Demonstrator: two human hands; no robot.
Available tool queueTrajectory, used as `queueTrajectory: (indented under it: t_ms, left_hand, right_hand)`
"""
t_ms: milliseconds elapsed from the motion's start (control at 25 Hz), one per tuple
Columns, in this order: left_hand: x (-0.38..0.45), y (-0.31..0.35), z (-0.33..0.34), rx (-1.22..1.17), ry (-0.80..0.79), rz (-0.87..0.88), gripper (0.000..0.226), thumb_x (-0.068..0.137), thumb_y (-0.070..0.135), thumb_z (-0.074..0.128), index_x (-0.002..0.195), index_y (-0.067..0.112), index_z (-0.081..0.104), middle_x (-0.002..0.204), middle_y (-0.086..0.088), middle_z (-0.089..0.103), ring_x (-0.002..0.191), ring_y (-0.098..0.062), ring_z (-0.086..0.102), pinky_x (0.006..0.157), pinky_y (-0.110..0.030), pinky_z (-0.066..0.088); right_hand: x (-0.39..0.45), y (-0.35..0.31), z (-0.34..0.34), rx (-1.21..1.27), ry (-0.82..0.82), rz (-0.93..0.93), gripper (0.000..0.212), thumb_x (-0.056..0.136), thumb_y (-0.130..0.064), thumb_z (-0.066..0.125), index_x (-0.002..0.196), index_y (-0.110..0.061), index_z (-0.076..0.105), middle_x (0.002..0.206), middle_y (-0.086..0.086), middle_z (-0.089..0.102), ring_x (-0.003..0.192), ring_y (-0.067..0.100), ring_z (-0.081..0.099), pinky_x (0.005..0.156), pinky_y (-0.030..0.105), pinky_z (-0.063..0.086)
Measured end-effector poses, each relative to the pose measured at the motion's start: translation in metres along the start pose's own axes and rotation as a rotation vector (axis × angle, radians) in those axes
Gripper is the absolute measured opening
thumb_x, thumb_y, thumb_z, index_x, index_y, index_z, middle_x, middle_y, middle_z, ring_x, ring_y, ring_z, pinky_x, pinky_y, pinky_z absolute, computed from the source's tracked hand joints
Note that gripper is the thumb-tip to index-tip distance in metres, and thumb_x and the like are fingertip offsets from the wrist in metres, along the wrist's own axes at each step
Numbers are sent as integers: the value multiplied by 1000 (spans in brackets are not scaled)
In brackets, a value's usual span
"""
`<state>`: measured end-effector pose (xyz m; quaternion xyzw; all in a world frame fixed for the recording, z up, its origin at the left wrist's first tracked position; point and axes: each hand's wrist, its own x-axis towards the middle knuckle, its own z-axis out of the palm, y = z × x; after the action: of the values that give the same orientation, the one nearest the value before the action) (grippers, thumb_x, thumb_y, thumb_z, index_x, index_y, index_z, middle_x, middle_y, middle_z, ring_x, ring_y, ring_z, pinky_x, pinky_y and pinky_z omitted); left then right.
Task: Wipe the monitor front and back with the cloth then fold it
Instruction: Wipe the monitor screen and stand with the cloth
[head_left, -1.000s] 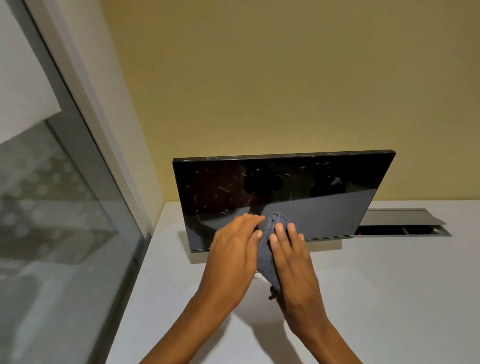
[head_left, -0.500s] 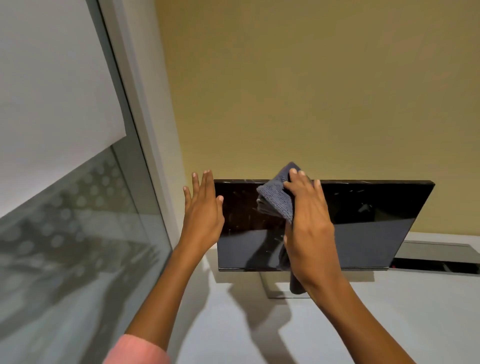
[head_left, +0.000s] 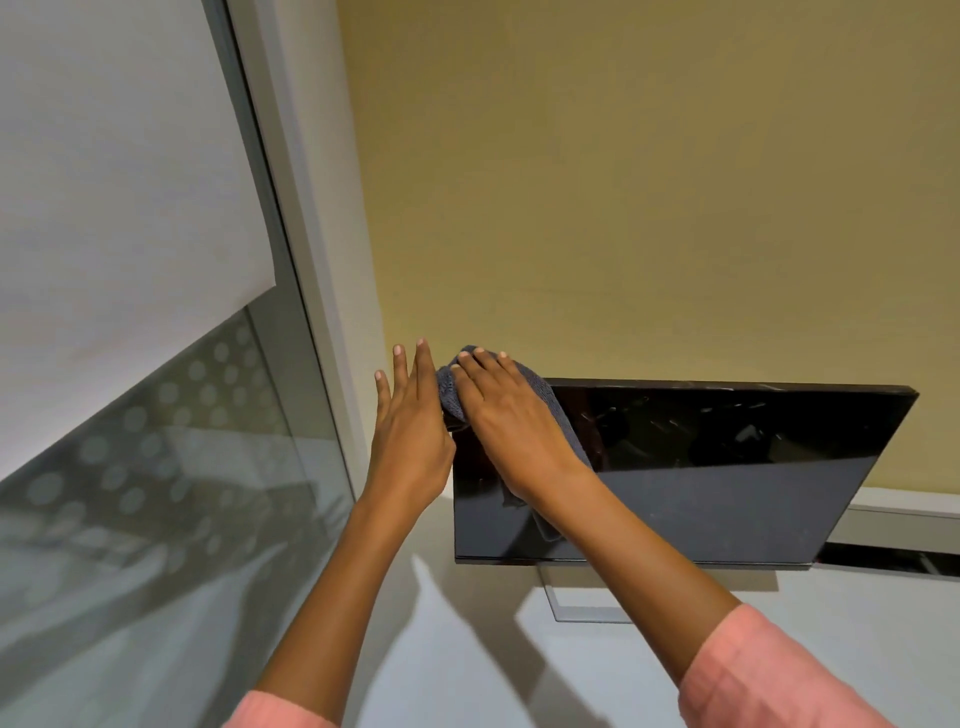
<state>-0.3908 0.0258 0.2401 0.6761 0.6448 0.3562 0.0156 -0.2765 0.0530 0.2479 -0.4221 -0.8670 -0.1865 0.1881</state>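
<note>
White counter (head_left: 519, 675), yellow wall. Right hand (head_left: 511, 421) presses grey cloth (head_left: 545, 400) flat on monitor (head_left: 727, 478) top-left corner; left hand (head_left: 410, 431), fingers straight, steadies edge.

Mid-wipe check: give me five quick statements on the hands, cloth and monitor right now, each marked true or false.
1. The right hand presses the cloth on the monitor's upper left corner. True.
2. The left hand holds the cloth. False: its fingers are straight, beside the monitor's left edge.
3. The cloth lies folded on the desk. False: it is under the right hand, on the monitor.
4. The screen is dark. True.
5. The monitor lies face down. False: it stands on the desk.
</note>
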Motion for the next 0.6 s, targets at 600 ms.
queueTrajectory:
  t_ms: [600]
  left_hand:
    - [27,-2,8,-229,-129,-36,51,102,30,21,149,10,15,157,-2,14,144,-10,-10,113,-24,-10]
  right_hand:
    - [7,-4,-6,59,-143,133,67,89,-6,53,146,-1,19,151,17,26,144,31,13,120,41,3]
